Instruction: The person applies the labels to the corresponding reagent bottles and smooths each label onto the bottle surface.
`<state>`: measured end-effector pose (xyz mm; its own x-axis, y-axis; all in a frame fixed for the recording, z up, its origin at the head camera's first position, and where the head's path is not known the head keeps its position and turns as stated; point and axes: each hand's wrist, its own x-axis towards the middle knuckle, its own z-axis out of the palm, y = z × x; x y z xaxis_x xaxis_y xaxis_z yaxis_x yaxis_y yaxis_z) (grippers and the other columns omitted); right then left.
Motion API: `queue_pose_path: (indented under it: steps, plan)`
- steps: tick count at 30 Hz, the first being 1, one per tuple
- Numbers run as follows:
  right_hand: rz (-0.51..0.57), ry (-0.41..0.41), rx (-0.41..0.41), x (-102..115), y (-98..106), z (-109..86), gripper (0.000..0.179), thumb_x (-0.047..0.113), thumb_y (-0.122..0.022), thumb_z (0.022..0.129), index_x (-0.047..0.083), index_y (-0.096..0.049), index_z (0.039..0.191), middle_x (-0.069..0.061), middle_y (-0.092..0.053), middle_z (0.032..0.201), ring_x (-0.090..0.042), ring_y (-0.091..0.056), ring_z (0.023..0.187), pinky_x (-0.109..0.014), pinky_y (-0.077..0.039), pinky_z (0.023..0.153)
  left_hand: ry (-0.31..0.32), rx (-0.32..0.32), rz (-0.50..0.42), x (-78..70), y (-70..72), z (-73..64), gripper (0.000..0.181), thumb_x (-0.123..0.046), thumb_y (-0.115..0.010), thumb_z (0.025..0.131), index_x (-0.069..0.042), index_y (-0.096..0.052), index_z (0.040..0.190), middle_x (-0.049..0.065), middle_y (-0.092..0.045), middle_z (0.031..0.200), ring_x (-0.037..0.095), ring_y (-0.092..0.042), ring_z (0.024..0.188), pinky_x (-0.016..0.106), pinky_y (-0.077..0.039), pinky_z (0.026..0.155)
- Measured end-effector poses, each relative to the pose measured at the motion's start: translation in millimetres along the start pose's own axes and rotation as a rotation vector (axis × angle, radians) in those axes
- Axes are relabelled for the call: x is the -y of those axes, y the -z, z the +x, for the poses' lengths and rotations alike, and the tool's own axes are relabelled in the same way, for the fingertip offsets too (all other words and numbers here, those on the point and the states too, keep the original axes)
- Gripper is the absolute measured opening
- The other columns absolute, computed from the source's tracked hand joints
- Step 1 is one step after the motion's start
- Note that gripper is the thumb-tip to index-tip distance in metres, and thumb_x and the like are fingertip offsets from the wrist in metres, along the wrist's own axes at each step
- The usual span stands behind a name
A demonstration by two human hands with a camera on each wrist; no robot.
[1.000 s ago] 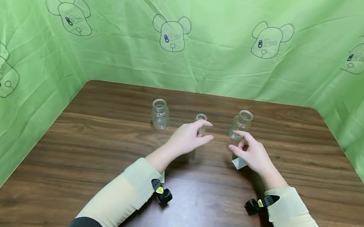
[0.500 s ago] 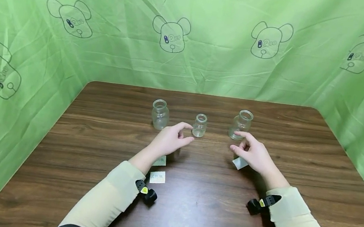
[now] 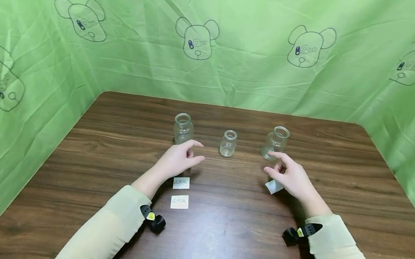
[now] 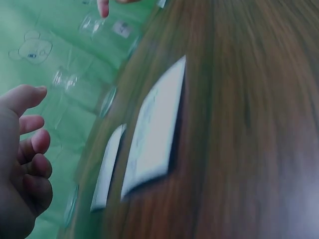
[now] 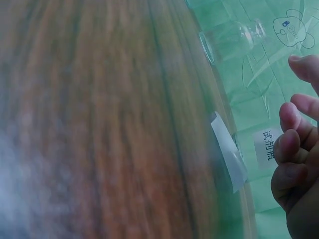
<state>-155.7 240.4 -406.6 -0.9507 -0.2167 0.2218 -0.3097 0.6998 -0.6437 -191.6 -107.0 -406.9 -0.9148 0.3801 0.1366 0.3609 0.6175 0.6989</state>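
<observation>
Three clear glass jars stand upright toward the back of the table: a left jar point(image 3: 183, 127), a smaller middle jar point(image 3: 228, 144) and a right jar point(image 3: 279, 140). My left hand point(image 3: 172, 162) hovers in front of the left jar, hiding its lower part, thumb and index finger apart and nothing held. Holding nothing either, my right hand point(image 3: 292, 179) is close in front of the right jar; whether it touches the glass I cannot tell. A white label point(image 5: 265, 148) with dark characters shows on the right jar in the right wrist view.
Two white paper labels, a far one point(image 3: 181, 182) and a near one point(image 3: 180, 202), lie right of my left forearm. Another white paper piece point(image 3: 273, 187) lies below my right hand. Green cloth point(image 3: 238, 76) borders the table's point(image 3: 223, 245) back and sides.
My left hand has moved left from the middle jar to the left jar, uncovering the middle jar and the two paper labels. The right hand has hardly moved.
</observation>
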Motion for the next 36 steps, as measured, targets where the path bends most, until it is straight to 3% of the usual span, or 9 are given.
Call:
queue_pose_path:
  steps: [16,23,36]
  plan:
    - [0.007,-0.044,0.026,-1.1,3.3,1.3,0.045,0.030,-0.069,0.085,0.011,-0.056,0.123,0.000,-0.055,0.072,-0.010,-0.049,0.060,-0.026,-0.039,0.055,0.059,0.075,0.009,32.3,15.4,-19.9,0.038,-0.039,-0.067,0.085,-0.019,-0.059,0.117,-0.004,-0.054,0.070,0.012,-0.050,0.057,0.032,-0.041,0.057]
    - [0.015,-0.040,0.030,-4.9,3.2,-1.0,0.044,0.030,-0.068,0.086,0.010,-0.057,0.123,0.000,-0.055,0.072,-0.010,-0.047,0.059,-0.026,-0.038,0.054,0.031,0.092,-0.011,42.0,19.2,-34.9,0.032,-0.035,-0.070,0.082,-0.021,-0.062,0.110,-0.006,-0.053,0.071,0.011,-0.049,0.059,0.030,-0.041,0.057]
    - [0.052,-0.072,0.029,-9.2,5.9,-4.8,0.040,0.028,-0.064,0.089,0.007,-0.055,0.123,-0.002,-0.053,0.069,-0.008,-0.045,0.050,-0.027,-0.038,0.047,-0.033,0.111,0.009,56.9,23.0,-47.7,0.028,-0.033,-0.074,0.079,-0.021,-0.067,0.103,-0.009,-0.050,0.069,0.008,-0.047,0.061,0.027,-0.040,0.057]
